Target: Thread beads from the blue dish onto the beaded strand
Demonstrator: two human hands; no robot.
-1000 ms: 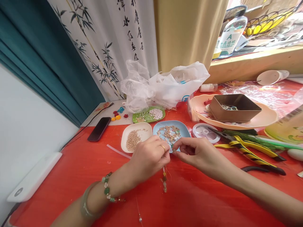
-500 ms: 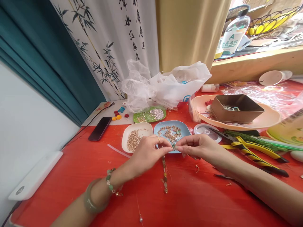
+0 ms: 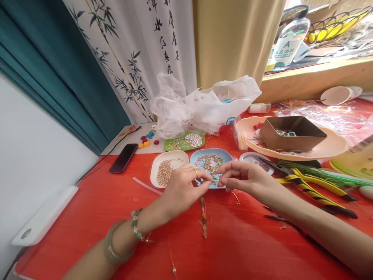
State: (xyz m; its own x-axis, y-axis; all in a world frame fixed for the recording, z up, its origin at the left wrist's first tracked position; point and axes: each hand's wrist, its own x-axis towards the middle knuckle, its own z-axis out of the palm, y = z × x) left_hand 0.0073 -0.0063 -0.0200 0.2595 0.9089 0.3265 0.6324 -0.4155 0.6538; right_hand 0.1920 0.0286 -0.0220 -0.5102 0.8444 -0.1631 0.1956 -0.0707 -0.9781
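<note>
Pinching with both hands, I hold one beaded strand (image 3: 203, 217) over the red table (image 3: 87, 217): my left hand (image 3: 183, 188) nips its top end between thumb and forefinger, and my right hand (image 3: 244, 178) closes its fingertips on something tiny just beside, at 3 o'clock from the left; what it holds is too small to tell. The strand hangs toward 6 o'clock, its lowest beads on the table. Three small dishes sit at 12 o'clock from my hands: a white dish (image 3: 169, 163) of gold beads, a blue dish (image 3: 225, 155) partly hidden behind my fingers, and a green dish (image 3: 177, 146) with pearls. One phone (image 3: 123, 158) lies at 10 o'clock. One pair of yellow-handled pliers (image 3: 311, 186) lies at 3 o'clock. A thin thread (image 3: 170, 252) runs off toward 6 o'clock, hard to follow.
</note>
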